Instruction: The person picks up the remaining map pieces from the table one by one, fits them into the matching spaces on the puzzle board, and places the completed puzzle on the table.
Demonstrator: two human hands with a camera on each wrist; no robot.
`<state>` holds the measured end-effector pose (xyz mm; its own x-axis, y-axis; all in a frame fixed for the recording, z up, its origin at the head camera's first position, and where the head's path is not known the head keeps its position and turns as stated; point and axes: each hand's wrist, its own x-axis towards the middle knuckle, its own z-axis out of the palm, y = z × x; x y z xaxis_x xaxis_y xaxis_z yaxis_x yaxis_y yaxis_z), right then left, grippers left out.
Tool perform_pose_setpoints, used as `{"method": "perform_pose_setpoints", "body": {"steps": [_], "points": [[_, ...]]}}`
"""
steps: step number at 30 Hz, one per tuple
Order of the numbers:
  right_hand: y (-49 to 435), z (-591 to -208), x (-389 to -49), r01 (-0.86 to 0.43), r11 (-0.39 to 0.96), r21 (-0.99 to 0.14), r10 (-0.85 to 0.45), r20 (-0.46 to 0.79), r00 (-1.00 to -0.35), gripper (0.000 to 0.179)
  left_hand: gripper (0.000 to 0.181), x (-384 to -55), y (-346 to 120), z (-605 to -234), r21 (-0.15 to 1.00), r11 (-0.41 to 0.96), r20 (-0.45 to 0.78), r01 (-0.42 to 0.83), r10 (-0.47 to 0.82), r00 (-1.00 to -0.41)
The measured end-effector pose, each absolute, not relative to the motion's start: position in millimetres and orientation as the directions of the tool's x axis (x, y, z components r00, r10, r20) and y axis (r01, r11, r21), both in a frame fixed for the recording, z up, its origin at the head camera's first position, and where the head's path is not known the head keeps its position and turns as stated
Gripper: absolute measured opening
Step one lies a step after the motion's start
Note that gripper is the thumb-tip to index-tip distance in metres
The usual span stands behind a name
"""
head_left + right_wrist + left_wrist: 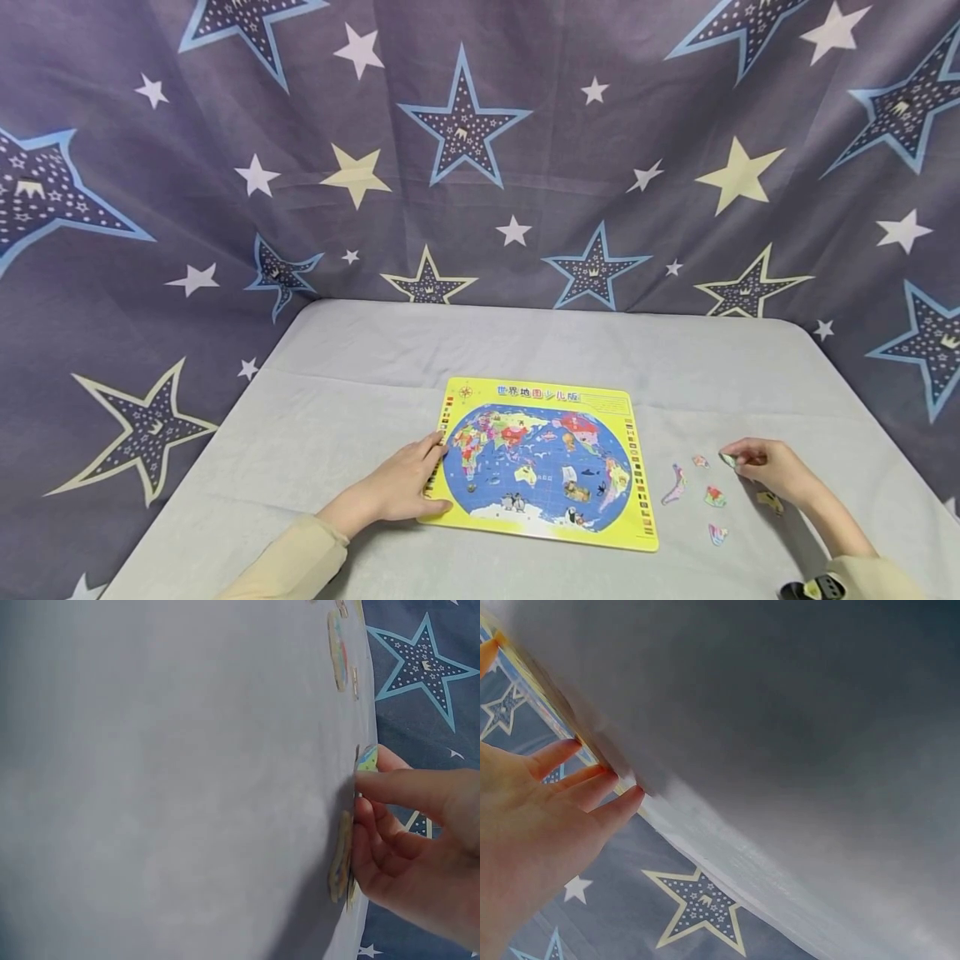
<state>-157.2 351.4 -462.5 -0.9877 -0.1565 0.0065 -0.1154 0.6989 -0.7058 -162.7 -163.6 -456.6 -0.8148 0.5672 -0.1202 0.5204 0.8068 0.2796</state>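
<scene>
A yellow-bordered world map puzzle board (555, 539) lies flat on the table. My left hand (401, 483) rests at its left edge, thumb near the lower left corner; in the left wrist view the fingers (619, 810) reach fairly straight to that edge. Right of the board, my right hand (776, 471) pinches a small puzzle piece (727, 459) between thumb and fingers. That piece shows green and blue in the right wrist view. Close by lie a long purple piece (676, 486), a small orange-toned piece (701, 461) and a red-and-green piece (715, 497).
Another loose piece (717, 534) lies nearer the front, and a yellowish piece (769, 502) sits partly under the right hand. Pale grey cloth covers the table (360, 350). A dark star-patterned curtain (495, 200) hangs behind it and along both sides.
</scene>
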Motion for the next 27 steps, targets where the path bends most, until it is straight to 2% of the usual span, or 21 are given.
{"method": "perform_pose_setpoints", "body": {"steps": [11,27], "points": [[351.2,-459.2,-155.4,-0.077,0.739,-0.67,-0.133,-0.034,-0.991,0.012,0.082,-160.6,-163.1,-455.6,0.293,0.807,-0.125,0.513,0.565,-0.816],[342.3,-452.9,-155.6,-0.104,0.732,-0.673,-0.135,0.006,-0.991,0.014,0.082,-161.4,-163.5,-455.5,0.28,0.808,-0.12,0.519,0.566,-0.816]]}}
